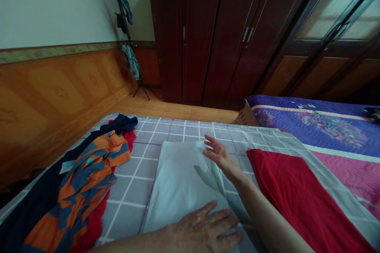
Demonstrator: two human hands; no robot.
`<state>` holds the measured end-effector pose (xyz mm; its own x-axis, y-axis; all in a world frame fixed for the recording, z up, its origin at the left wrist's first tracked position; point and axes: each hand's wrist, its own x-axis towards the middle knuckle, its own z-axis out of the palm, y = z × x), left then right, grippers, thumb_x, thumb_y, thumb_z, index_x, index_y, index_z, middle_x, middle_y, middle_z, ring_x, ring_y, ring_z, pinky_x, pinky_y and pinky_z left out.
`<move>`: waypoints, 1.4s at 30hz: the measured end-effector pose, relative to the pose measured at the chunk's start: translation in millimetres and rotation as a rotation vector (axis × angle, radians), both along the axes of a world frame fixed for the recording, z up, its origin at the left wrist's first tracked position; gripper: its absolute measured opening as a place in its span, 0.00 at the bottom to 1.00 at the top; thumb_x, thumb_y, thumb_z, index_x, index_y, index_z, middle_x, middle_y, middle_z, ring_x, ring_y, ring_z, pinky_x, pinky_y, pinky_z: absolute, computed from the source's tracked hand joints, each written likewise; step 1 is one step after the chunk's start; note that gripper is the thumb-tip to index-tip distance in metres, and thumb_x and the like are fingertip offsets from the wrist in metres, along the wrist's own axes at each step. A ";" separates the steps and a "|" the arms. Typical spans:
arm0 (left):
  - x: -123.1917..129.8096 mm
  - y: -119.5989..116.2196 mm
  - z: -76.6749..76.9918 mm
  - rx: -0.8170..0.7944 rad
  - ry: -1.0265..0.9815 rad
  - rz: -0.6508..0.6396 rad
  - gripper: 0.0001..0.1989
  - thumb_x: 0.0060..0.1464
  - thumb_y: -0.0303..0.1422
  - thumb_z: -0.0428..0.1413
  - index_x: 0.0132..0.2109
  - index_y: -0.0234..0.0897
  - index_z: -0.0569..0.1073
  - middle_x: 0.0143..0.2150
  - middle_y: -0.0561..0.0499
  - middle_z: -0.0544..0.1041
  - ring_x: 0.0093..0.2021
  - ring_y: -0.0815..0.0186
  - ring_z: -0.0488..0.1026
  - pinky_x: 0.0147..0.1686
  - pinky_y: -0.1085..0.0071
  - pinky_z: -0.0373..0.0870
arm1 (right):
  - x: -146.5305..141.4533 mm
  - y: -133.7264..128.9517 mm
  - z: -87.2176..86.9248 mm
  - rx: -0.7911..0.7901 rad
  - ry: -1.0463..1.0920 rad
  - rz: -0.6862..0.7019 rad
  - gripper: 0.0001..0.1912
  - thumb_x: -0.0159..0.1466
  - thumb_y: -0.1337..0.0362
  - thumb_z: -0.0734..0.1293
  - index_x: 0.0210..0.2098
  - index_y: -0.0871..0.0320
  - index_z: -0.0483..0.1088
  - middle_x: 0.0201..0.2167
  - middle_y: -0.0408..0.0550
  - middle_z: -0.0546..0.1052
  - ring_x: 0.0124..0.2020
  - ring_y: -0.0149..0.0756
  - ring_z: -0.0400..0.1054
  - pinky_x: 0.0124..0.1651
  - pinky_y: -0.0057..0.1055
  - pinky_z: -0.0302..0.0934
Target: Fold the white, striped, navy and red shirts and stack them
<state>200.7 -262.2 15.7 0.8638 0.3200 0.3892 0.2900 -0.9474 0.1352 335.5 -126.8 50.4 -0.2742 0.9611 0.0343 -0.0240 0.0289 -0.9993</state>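
A white folded cloth (178, 178), a garment by its look, lies flat on the grey checked bedspread (139, 182) in front of me. My left hand (204, 227) rests palm down on its near part, fingers spread. Over the far right part, my right hand (219, 154) is raised slightly with its fingers apart and holds nothing; its shadow falls on the white cloth. To the right lies a red folded cloth (297, 189). A rumpled orange and blue striped garment (86, 174) lies at the left, on top of dark blue and red cloth.
A second bed with a purple flowered cover (320, 122) stands at the right. Dark red wardrobes (204, 39) line the far wall. A coat stand (126, 27) with clothes on it is in the far left corner, beyond a strip of wooden floor (178, 108).
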 end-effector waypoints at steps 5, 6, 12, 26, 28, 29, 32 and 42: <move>-11.9 18.2 34.6 -0.533 -0.702 0.442 0.09 0.62 0.29 0.41 0.40 0.38 0.66 0.38 0.48 0.74 0.42 0.66 0.72 0.43 0.70 0.71 | -6.1 -44.9 -8.1 0.193 -0.181 -0.270 0.25 0.61 0.54 0.64 0.56 0.54 0.62 0.56 0.56 0.66 0.57 0.50 0.59 0.56 0.51 0.56; -15.8 23.3 38.0 -0.568 -0.793 0.530 0.09 0.61 0.28 0.41 0.38 0.39 0.65 0.36 0.49 0.73 0.41 0.66 0.72 0.43 0.69 0.71 | -7.7 -60.8 -14.5 0.287 -0.278 -0.279 0.24 0.63 0.55 0.61 0.57 0.54 0.61 0.58 0.56 0.64 0.59 0.49 0.58 0.56 0.51 0.56; -25.8 40.2 23.4 -0.490 -0.435 0.508 0.14 0.60 0.28 0.44 0.52 0.36 0.66 0.53 0.45 0.70 0.56 0.63 0.64 0.57 0.62 0.61 | -3.3 -144.8 -55.1 0.815 -1.004 -0.053 0.36 0.60 0.60 0.63 0.65 0.62 0.49 0.65 0.61 0.53 0.66 0.56 0.41 0.60 0.54 0.52; -81.3 101.9 2.2 -0.293 0.224 0.861 0.30 0.62 0.47 0.41 0.67 0.38 0.51 0.69 0.44 0.48 0.68 0.53 0.41 0.63 0.49 0.37 | -0.3 -152.7 -61.1 0.931 -1.201 -0.076 0.39 0.60 0.49 0.64 0.64 0.62 0.52 0.66 0.63 0.49 0.66 0.62 0.39 0.58 0.57 0.53; -78.6 105.3 2.4 -0.299 0.242 0.756 0.31 0.62 0.48 0.40 0.67 0.41 0.49 0.69 0.46 0.47 0.69 0.56 0.41 0.64 0.51 0.38 | -0.6 -152.6 -62.5 0.931 -1.205 -0.075 0.38 0.60 0.49 0.64 0.64 0.62 0.53 0.65 0.63 0.50 0.66 0.62 0.39 0.58 0.57 0.53; -77.1 107.2 2.9 -0.307 0.256 0.727 0.31 0.62 0.49 0.40 0.67 0.41 0.48 0.70 0.47 0.46 0.69 0.57 0.41 0.64 0.52 0.38 | -0.8 -152.4 -63.1 0.930 -1.208 -0.074 0.38 0.60 0.49 0.64 0.64 0.62 0.53 0.65 0.64 0.50 0.66 0.62 0.39 0.58 0.57 0.53; -75.7 114.9 5.4 -0.334 0.285 0.868 0.33 0.62 0.50 0.40 0.67 0.37 0.49 0.69 0.43 0.46 0.69 0.54 0.40 0.63 0.49 0.37 | -1.3 -151.9 -64.5 0.921 -1.204 -0.075 0.38 0.60 0.49 0.64 0.64 0.62 0.53 0.65 0.64 0.50 0.66 0.62 0.39 0.58 0.56 0.52; -102.7 130.0 17.3 -0.296 0.277 1.074 0.34 0.62 0.50 0.38 0.67 0.32 0.49 0.69 0.38 0.47 0.68 0.52 0.40 0.63 0.48 0.37 | 0.9 -151.5 -63.1 0.942 -1.184 -0.089 0.40 0.59 0.47 0.65 0.64 0.61 0.53 0.65 0.65 0.51 0.65 0.62 0.40 0.57 0.56 0.53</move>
<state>98.0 -132.3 33.0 0.1336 0.9909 0.0150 0.9840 -0.1345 0.1166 336.4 -278.2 -12.7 -0.5279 0.7290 0.4358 0.7921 0.6077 -0.0568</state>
